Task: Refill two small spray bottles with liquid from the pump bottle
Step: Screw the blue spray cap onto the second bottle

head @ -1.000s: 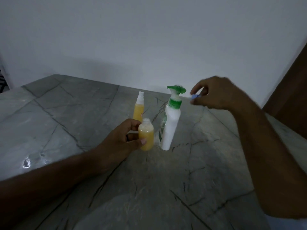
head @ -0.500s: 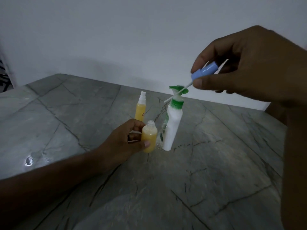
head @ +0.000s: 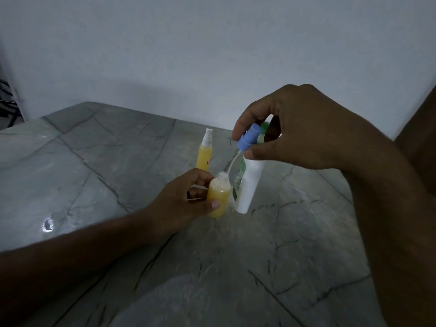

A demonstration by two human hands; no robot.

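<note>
No readable text anywhere, small red-edged label on far spray bottle (head: 204, 154) too blurred, green print on pump bottle (head: 248, 185) illegible

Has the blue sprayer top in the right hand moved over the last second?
Yes. The blue sprayer top has come from beside the pump bottle head toward the camera, and its tube tip is now at the mouth of the open small bottle.

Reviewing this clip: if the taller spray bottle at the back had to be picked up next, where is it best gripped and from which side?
Probably round the yellow body of the tall spray bottle, below its white sprayer, coming from its open left side. It stands upright on the stone table; the left hand, holding the open small bottle, sits just in front, and the pump bottle stands to its right.
</note>
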